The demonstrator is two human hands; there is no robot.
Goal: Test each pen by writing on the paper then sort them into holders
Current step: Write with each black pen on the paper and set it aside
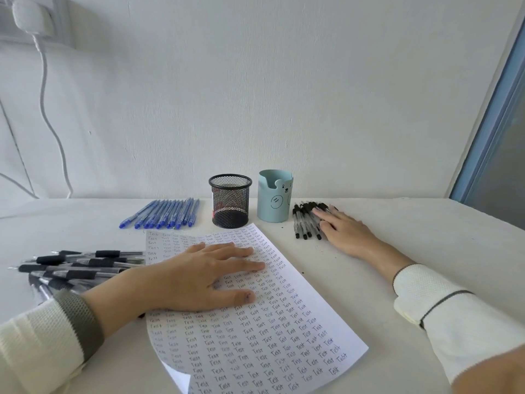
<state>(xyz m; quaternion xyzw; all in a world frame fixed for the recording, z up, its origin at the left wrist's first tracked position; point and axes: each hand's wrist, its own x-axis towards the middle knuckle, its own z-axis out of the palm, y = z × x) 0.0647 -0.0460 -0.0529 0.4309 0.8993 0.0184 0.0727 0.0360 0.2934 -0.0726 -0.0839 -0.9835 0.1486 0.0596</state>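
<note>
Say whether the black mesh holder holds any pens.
None: nothing rises above the mesh holder, and its bottom shows bare through the mesh.

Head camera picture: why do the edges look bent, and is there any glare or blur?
In the head view, the wide lens tilts the window frame inward and swells the right sleeve near the corner; light is soft and even, with only faint shadows under the left hand; no glare on the paper, whose writing reads sharp.

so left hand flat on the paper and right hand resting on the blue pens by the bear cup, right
No: the head view shows the right hand resting on black pens beside the bear cup, not blue ones. The left hand is flat on the paper.
</note>
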